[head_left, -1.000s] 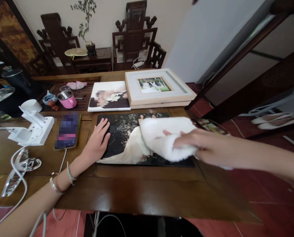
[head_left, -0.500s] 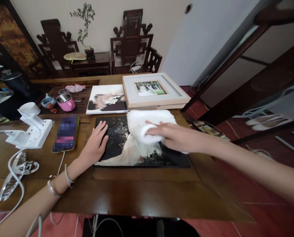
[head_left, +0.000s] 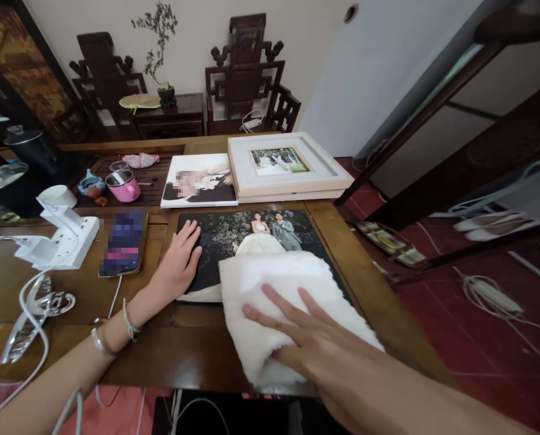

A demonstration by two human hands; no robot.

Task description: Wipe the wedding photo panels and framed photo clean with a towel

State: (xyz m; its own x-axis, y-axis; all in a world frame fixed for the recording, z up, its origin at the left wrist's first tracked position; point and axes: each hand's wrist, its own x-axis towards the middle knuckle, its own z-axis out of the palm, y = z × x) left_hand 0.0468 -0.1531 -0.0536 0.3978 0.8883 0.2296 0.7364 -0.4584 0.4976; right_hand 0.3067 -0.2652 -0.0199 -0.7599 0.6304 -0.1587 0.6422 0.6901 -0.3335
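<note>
A dark wedding photo panel (head_left: 215, 241) lies flat on the wooden table; a couple shows in its upper part. My left hand (head_left: 182, 257) rests flat on the panel's left edge, fingers out and holding nothing. Across the panel's lower right part and past its front edge lies a thick, fluffy white cloth (head_left: 270, 284). My right hand (head_left: 310, 326) has the cloth, its fingers spread over the top and the thumb tucked at a fold. The cloth hides the panel's lower right area.
Behind the panel are a white-edged photo print (head_left: 199, 181) and pale picture frames (head_left: 292, 170), stacked. To the left lie a phone (head_left: 124, 244), a white power strip (head_left: 73, 241) with cables, and a clear hair claw (head_left: 37, 317). A pink cup (head_left: 124, 186) stands farther back.
My right hand has drawn the cloth toward me, from the panel's upper middle to its front edge, uncovering the couple. My left hand stays in place.
</note>
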